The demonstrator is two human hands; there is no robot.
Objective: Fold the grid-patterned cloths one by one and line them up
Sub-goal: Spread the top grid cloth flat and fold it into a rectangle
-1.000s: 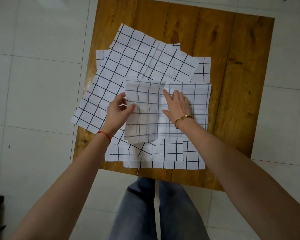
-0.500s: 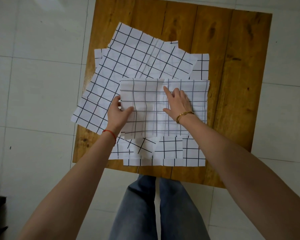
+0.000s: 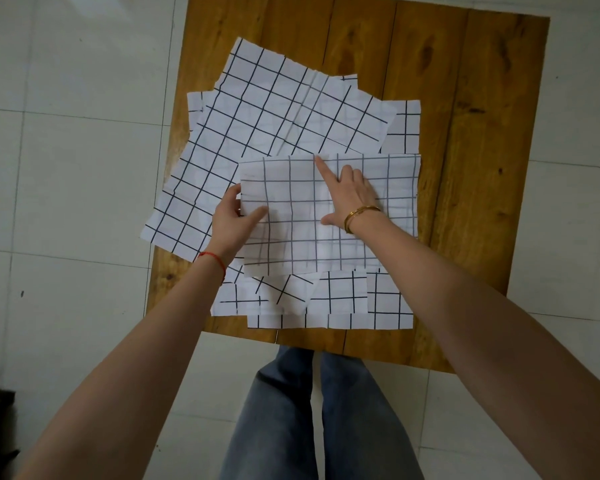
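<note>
Your left hand (image 3: 234, 220) pinches the folded cloth (image 3: 302, 244) by its left edge; your right hand (image 3: 350, 194) presses flat mid-sheet, long axis running left-right across the bench (image 3: 482, 133).

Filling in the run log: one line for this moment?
left hand grips folded cloth edge | right hand presses it flat | table

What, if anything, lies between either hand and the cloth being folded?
Nothing visible. The left hand pinches the left edge of the top cloth, and the right hand presses flat on it, forefinger out along the middle. Both touch it directly.
</note>
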